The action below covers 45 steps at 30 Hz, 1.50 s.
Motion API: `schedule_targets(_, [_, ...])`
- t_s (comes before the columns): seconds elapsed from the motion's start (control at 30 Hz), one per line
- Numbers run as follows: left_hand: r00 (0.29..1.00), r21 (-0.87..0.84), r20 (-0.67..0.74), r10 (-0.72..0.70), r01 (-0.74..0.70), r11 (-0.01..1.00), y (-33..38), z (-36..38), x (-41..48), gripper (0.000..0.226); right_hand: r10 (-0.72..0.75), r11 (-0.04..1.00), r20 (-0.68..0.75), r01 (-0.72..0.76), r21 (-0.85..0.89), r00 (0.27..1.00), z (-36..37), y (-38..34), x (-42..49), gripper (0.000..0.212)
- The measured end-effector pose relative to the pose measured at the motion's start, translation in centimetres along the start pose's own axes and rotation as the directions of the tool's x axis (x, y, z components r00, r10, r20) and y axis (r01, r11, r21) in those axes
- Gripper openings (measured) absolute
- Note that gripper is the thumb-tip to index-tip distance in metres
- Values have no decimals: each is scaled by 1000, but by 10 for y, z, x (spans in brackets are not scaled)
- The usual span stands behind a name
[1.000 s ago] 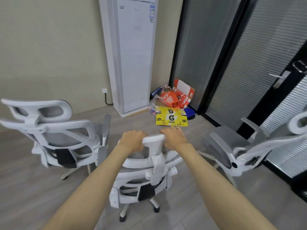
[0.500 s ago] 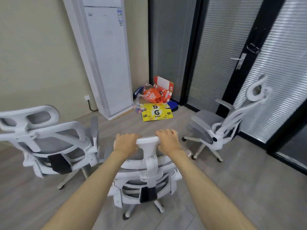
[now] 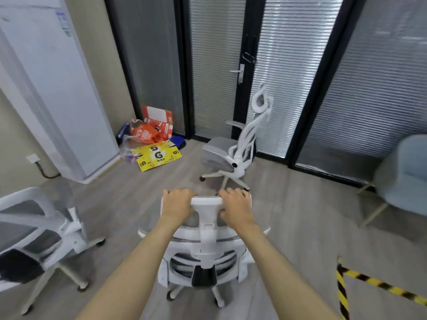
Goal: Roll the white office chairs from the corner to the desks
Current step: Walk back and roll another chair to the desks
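Note:
A white office chair [image 3: 206, 248] with grey mesh stands right in front of me, its back toward me. My left hand [image 3: 177, 204] grips the left end of its headrest, and my right hand [image 3: 235, 205] grips the right end. A second white chair [image 3: 233, 153] stands farther off by the glass door, seen side-on. A third white chair [image 3: 34, 236] is at my left, blurred and cut off by the frame edge.
A tall white air conditioner [image 3: 46, 88] stands at the left wall. Red and yellow cartons [image 3: 154, 144] lie in the corner. A pale blue armchair [image 3: 406, 174] sits at the right. Yellow-black tape [image 3: 374, 282] marks the floor at lower right.
My view has swung to the right with the held chair. The air conditioner and left chair slid left, and the door, the blue armchair and the striped tape came into view.

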<state>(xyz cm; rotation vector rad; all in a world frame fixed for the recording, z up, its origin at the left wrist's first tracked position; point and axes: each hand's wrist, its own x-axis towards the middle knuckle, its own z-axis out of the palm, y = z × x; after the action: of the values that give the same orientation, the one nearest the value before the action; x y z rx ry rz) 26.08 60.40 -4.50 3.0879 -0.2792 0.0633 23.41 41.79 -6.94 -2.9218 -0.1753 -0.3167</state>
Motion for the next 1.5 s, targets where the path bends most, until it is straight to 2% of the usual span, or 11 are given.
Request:
schedule_targets(0.13, [986, -47, -68, 151, -155, 987, 46, 5, -33, 41, 154, 987, -27, -155, -30, 988, -14, 30, -58, 35])
schedule_targets(0.23, [965, -68, -97, 242, -249, 966, 84, 8, -57, 38, 247, 968, -28, -248, -49, 969, -28, 56, -103, 35])
schedule_targets(0.5, [899, -128, -97, 428, -438, 890, 196, 9, -125, 37, 423, 902, -38, -424, -84, 906, -75, 122, -229, 38])
schedule_targets(0.6, [876, -137, -89, 473, -481, 866, 245, 7, -154, 35, 482, 867, -98, -490, -91, 871, -90, 150, -279, 33])
schedule_targets(0.77, [845, -130, -85, 529, -536, 834, 335, 6, -207, 36, 528, 833, -188, -548, -72, 828, -118, 206, -364, 32])
schedule_targets(0.97, [799, -111, -89, 594, -601, 792, 449, 12, -268, 42, 609, 772, -186, -630, -83, 771, -153, 285, -463, 34])
schedule_targets(1.13, [750, -114, -60, 658, -660, 742, 541, 11, -311, 36, 643, 736, -240, -674, -69, 727, -180, 346, -542, 36])
schedule_targets(1.37, [644, -97, -38, 764, -763, 638, 672, 12, -364, 26, 688, 658, -338, -749, -85, 642, -212, 427, -648, 37])
schedule_targets(1.5, [574, -93, -37, 818, -817, 569, 752, 15, -387, 27, 735, 582, -387, -811, -61, 557, -232, 479, -698, 34])
